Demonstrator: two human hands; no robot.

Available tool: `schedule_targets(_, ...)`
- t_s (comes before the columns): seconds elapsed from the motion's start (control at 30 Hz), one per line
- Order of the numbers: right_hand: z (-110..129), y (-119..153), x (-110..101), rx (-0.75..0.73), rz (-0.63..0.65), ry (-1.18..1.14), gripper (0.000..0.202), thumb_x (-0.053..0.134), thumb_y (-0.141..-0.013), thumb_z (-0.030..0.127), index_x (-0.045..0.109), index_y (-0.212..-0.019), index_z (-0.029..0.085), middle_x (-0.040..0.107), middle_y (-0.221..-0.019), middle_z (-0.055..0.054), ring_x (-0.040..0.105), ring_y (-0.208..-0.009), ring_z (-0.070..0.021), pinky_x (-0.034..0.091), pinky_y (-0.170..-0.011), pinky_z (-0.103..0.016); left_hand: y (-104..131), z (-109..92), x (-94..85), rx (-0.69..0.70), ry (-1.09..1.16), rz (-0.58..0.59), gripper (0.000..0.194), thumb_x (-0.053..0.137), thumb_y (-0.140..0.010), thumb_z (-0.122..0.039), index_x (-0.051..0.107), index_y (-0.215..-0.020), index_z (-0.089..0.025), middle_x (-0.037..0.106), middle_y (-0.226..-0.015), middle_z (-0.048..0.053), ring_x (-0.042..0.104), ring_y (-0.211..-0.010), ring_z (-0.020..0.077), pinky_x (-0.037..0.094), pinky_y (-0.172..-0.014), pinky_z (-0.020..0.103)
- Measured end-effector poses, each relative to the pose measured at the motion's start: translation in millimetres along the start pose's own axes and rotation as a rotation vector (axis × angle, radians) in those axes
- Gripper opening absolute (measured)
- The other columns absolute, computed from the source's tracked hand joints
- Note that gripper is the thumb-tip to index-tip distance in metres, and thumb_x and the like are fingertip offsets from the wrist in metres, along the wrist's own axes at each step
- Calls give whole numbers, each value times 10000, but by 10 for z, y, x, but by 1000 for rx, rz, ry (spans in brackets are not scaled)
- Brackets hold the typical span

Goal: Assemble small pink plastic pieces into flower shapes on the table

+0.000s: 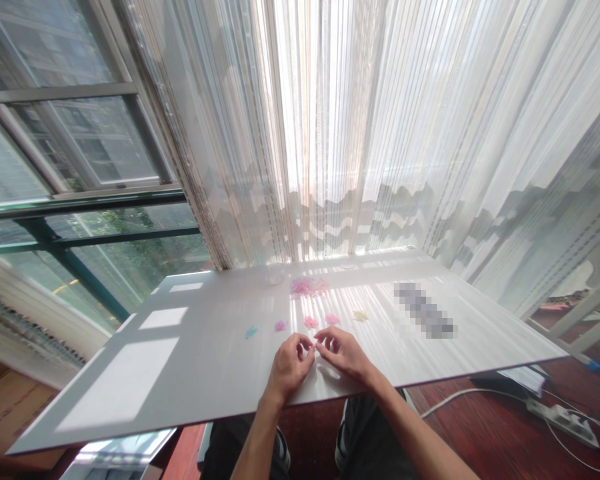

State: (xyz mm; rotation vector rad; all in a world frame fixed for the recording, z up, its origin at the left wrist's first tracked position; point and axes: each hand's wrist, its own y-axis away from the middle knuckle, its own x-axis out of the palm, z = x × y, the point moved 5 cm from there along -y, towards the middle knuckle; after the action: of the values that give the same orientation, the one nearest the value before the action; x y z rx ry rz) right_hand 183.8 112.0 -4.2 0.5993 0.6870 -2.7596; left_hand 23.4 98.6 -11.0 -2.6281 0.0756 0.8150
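Observation:
My left hand (291, 365) and my right hand (344, 355) meet over the near part of the white table. Thumb and forefinger are pinched on each hand, and the fingertips almost touch. Whatever lies between them is too small to make out, with a hint of pink there. Just beyond the fingers sit a red-pink pile (311, 322) and a pink pile (333, 319) of tiny pieces. To the left are a purple pile (280, 326) and a blue pile (251, 331); a yellow pile (361, 315) lies to the right. Farther back spreads a larger pink mixed heap (309, 287).
The white table (205, 353) reaches to the sheer curtain (330, 133). A clear round container (275, 274) stands at the back. A blurred-out object (424, 310) lies at right. On the floor are a power strip (563, 421) and cables.

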Motion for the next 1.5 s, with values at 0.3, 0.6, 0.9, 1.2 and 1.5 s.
schedule_targets(0.3, 18, -3, -10, -14, -14, 12, 160, 593, -889, 317, 687, -881, 189, 649, -775, -24, 582, -660, -137, 494, -605, -248, -9, 37, 10, -5, 6, -1, 87, 588, -856, -274, 601, -853, -188, 650, -799, 18, 579, -648, 139, 478, -643, 262)
schedule_targets(0.6, 6, -2, 4, -16, -32, 33, 95, 592, -868, 251, 658, -851, 184, 642, -779, -15, 569, -648, -130, 483, -619, -249, -6, 24, -10, 4, -1, -33, 103, 582, -866, -296, 592, -852, -194, 649, -797, 12, 587, -639, 137, 484, -635, 259)
schedule_targets(0.9, 5, -8, -22, 11, -60, 76, 112, 588, -888, 264, 661, -847, 189, 650, -772, -17, 574, -658, -140, 490, -636, -260, -8, 31, -20, 5, -20, -55, 157, 564, -904, -339, 629, -881, -199, 678, -816, 18, 599, -636, 139, 496, -658, 266)
schedule_targets(1.2, -15, -13, -25, 21, -86, 98, 155, 572, -909, 287, 685, -861, 193, 666, -782, -23, 582, -658, -144, 492, -646, -266, -82, -1, -34, -79, -45, -14, 209, 563, -900, -359, 692, -908, -194, 745, -867, 46, 644, -664, 165, 502, -684, 287)
schedule_targets(1.5, -112, 1, -87, 90, -249, 101, 208, 544, -909, 315, 693, -941, 173, 698, -814, -55, 606, -635, -159, 508, -624, -286, -542, -125, -233, -42, -306, 39, 181, 568, -903, -290, 735, -911, -223, 772, -912, 29, 665, -702, 175, 476, -750, 299)
